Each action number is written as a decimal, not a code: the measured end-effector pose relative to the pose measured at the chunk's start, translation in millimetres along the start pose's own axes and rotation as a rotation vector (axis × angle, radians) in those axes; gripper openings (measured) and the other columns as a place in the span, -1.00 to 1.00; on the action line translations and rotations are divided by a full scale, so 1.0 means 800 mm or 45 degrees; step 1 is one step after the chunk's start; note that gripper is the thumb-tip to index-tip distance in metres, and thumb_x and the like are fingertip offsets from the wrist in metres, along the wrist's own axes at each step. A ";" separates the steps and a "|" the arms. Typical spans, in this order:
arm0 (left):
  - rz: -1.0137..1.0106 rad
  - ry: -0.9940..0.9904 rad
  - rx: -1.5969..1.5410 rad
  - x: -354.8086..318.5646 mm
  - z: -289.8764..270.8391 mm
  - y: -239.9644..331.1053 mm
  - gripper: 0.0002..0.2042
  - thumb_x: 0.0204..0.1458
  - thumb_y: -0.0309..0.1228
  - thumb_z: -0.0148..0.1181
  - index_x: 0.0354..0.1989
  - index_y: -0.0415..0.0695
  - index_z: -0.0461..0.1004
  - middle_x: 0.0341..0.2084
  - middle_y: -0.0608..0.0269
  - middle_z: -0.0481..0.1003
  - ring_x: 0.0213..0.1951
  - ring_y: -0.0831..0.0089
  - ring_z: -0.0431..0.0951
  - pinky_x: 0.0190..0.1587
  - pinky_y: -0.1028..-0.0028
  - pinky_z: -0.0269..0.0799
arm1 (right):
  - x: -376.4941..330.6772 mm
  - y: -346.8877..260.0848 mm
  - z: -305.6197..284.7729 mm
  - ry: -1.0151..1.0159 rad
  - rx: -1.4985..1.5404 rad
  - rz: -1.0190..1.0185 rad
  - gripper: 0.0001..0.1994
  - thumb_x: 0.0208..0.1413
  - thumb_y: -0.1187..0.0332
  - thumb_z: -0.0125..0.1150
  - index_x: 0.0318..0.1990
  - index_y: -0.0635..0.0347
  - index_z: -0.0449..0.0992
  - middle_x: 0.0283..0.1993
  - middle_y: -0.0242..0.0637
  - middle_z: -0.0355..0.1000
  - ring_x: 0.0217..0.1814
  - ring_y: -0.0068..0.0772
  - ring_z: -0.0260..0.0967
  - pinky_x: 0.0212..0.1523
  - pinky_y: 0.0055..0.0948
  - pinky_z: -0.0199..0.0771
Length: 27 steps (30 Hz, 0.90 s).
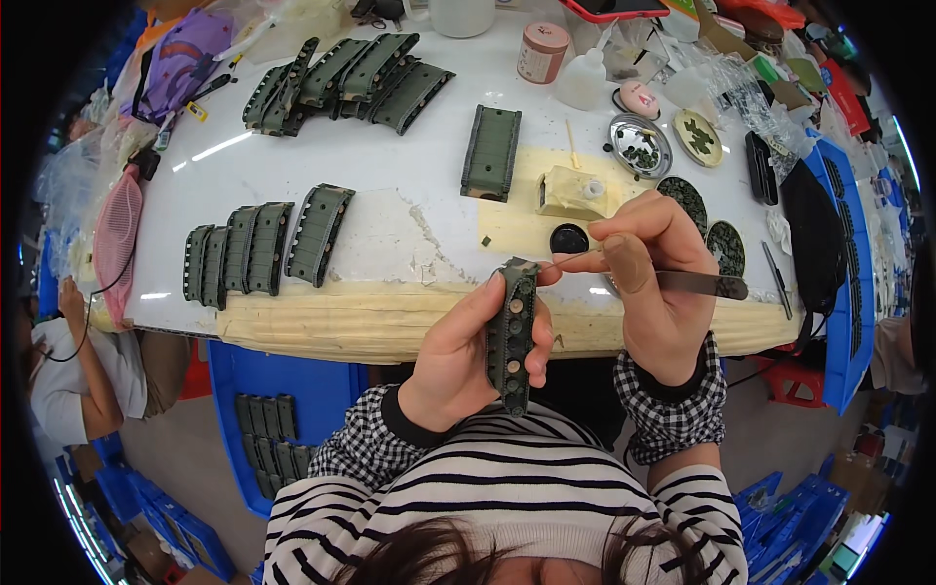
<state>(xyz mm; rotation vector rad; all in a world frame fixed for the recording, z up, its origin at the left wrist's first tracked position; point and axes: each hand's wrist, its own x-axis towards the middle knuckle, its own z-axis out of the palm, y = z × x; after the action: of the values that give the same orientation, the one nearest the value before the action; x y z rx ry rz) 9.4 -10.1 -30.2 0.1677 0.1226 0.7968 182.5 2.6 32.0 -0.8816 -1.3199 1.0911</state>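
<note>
My left hand (450, 366) is closed around a dark green model tank hull (513, 336), held upright on end with its row of wheels facing up. Metal tweezers (704, 284) are pinched in my right hand (663, 278), their thin tip close to the hull's upper end. Whether the tip grips a small part is too fine to see. Just beyond my hands lie a black round cap (568, 239) and a tiny green piece (486, 240). Behind the cap stands a tape-wrapped, cream-coloured holder (575, 193) with a white nozzle on top.
Similar green hulls are lined up (258, 249) at left and piled (341, 83) farther back; a single hull (490, 151) lies mid-table. Small parts fill a metal dish (663, 171) and round trays (724, 249) at right. A blue bin (229, 390) holds more hulls below.
</note>
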 end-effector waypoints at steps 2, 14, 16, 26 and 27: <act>-0.002 0.008 -0.004 0.000 0.000 0.000 -0.52 0.34 -0.15 -0.34 0.23 -0.30 0.14 -0.38 0.15 0.49 -0.41 0.45 0.52 -0.35 0.48 0.55 | -0.001 0.001 -0.001 -0.002 -0.007 0.009 -0.84 0.25 0.43 0.08 -0.20 0.41 0.38 -0.30 -0.28 0.40 -0.26 -0.43 0.53 -0.20 -0.54 0.57; -0.004 -0.040 0.020 0.000 -0.005 0.002 -0.47 0.33 -0.11 -0.37 0.30 -0.27 0.04 -0.28 0.08 0.49 -0.32 0.40 0.53 -0.19 0.38 0.55 | 0.002 0.001 -0.009 0.107 -0.111 -0.046 -0.85 0.23 0.44 0.10 -0.21 0.41 0.40 -0.28 -0.28 0.41 -0.31 -0.50 0.51 -0.23 -0.57 0.56; 0.027 -0.019 0.080 0.000 0.000 0.006 -0.45 0.33 -0.08 -0.40 0.35 -0.22 -0.02 -0.18 0.03 0.46 -0.22 0.35 0.53 -0.06 0.32 0.51 | 0.008 -0.001 -0.014 0.285 -0.271 -0.090 -0.87 0.22 0.46 0.12 -0.25 0.39 0.43 -0.31 -0.33 0.43 -0.39 -0.63 0.43 -0.38 -0.64 0.46; 0.324 0.251 1.163 -0.007 0.018 0.024 -0.43 0.24 -0.32 -0.03 0.38 -0.16 -0.05 -0.09 0.09 0.40 -0.07 0.45 0.43 -0.02 0.37 0.45 | 0.033 0.035 -0.043 0.222 -1.287 -0.384 -0.89 -0.03 0.57 0.30 -0.32 0.27 0.51 -0.41 -0.25 0.38 -0.52 -0.34 0.34 -0.51 -0.45 0.33; 0.355 0.276 1.191 -0.007 0.018 0.024 -0.42 0.20 -0.39 0.05 0.36 -0.17 -0.01 -0.13 0.14 0.41 -0.13 0.51 0.43 -0.08 0.45 0.43 | 0.032 0.032 -0.042 0.264 -1.276 -0.435 -0.89 -0.03 0.57 0.30 -0.32 0.27 0.51 -0.41 -0.25 0.38 -0.52 -0.36 0.34 -0.51 -0.47 0.33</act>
<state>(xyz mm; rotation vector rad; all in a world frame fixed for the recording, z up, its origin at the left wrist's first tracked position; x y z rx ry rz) -5.6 -2.5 -12.5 0.9995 0.6888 0.9856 211.6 37.4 12.0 -1.3628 -1.7605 0.0017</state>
